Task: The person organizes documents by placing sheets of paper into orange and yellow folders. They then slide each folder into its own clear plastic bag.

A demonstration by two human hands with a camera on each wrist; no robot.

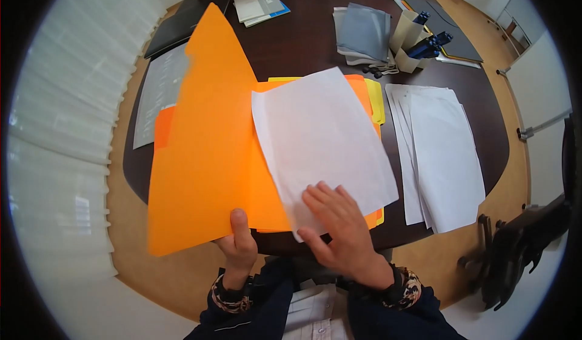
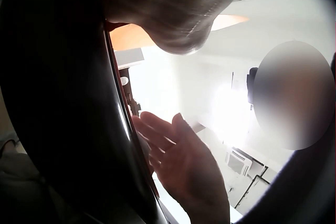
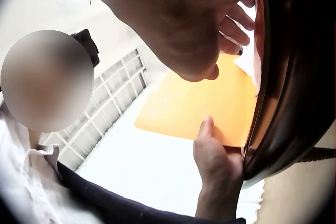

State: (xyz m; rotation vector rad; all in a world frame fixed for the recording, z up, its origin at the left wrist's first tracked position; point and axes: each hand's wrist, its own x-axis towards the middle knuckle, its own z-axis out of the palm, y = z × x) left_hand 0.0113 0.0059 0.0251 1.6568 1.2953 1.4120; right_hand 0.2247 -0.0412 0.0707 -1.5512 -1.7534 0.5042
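Observation:
An orange folder [image 1: 209, 134] lies opened at the table's front edge, its left cover raised and tilted. My left hand [image 1: 238, 246] grips the bottom of that cover near the fold, thumb on the inner face and fingers behind it. A white sheet of paper [image 1: 321, 134] lies askew over the folder's right half, with its lower corner hanging over the front. Spread, nearly straight fingers of my right hand [image 1: 342, 231] rest on the lower part of the sheet. In the right wrist view, the left thumb [image 3: 206, 128] presses against the orange cover.
Beneath lie more orange and yellow folders [image 1: 377, 102]. Several white sheets [image 1: 439, 158] are piled on the right. Farther back are a grey-blue pouch [image 1: 364, 32], pen holders [image 1: 407, 32] and booklets [image 1: 260, 5]. A black chair [image 1: 521, 243] stands at the right.

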